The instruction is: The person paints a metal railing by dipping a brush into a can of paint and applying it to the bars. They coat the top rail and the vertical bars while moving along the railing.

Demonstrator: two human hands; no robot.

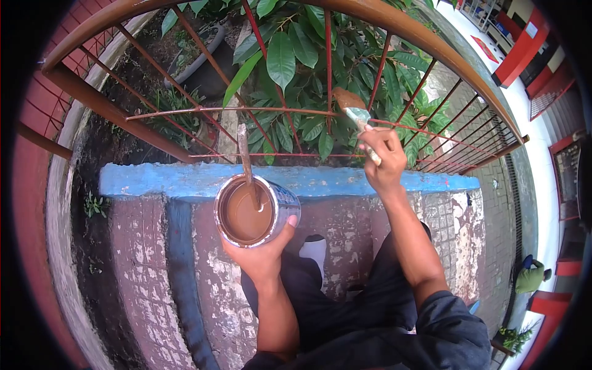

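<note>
My left hand [262, 250] is wrapped round a paint can [285, 209], its open top tilted toward me. Brown paint [243, 216] fills much of the can, and a stirring stick [245, 151] stands in it, leaning on the rim. In my right hand [387, 157] is a paintbrush [357, 116], gripped by its pale, paint-marked handle. Brown paint coats its bristles, which overlap the thin horizontal bar [283, 111] of the metal railing in this view. The railing's thick curved top rail [394, 21] is brown; several of its upright bars are reddish.
Below the railing runs a blue-painted ledge [160, 179], over a worn wall with flaking paint [145, 259]. Leafy plants [296, 55] grow behind the bars. A person in a green top [530, 279] is far right, near a potted plant [513, 339].
</note>
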